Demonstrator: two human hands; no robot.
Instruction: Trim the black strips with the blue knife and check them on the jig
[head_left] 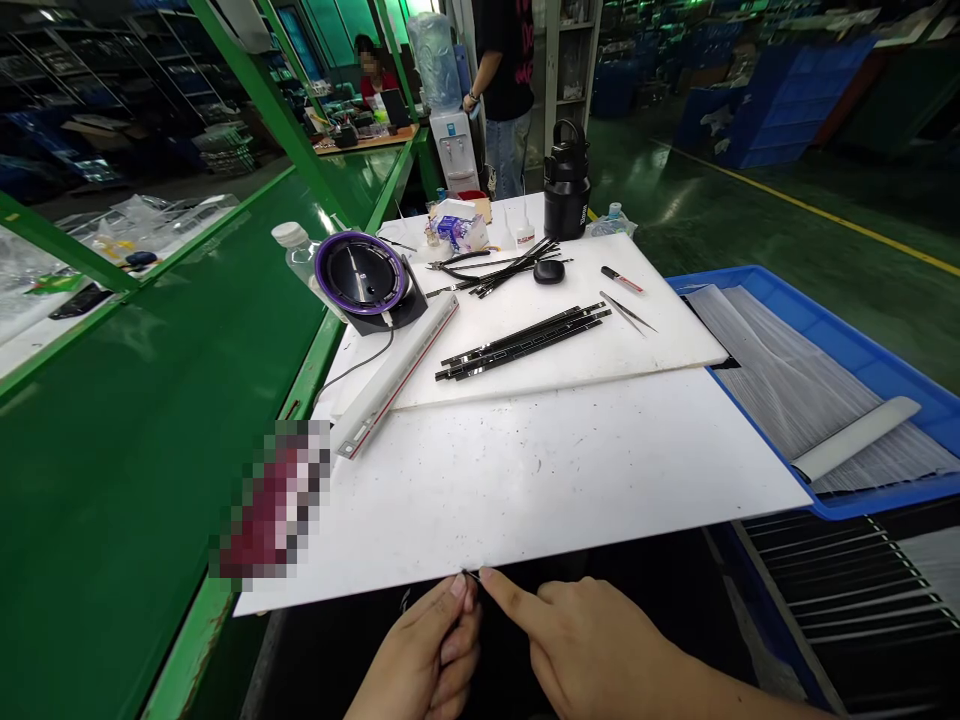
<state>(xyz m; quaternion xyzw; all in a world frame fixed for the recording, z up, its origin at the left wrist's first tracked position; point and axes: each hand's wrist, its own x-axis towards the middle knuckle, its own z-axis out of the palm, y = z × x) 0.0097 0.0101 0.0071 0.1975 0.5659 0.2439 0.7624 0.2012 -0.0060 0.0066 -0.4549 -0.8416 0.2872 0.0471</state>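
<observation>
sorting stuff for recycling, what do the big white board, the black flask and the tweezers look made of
The white board looks like matte plastic sheet, going by its scuffed, speckled surface and thin flat edge. The black flask has a matte finish with soft highlights, perhaps coated metal or hard plastic; the look leaves that open. The tweezers look like bare steel, thin with a grey metallic sheen.
</observation>
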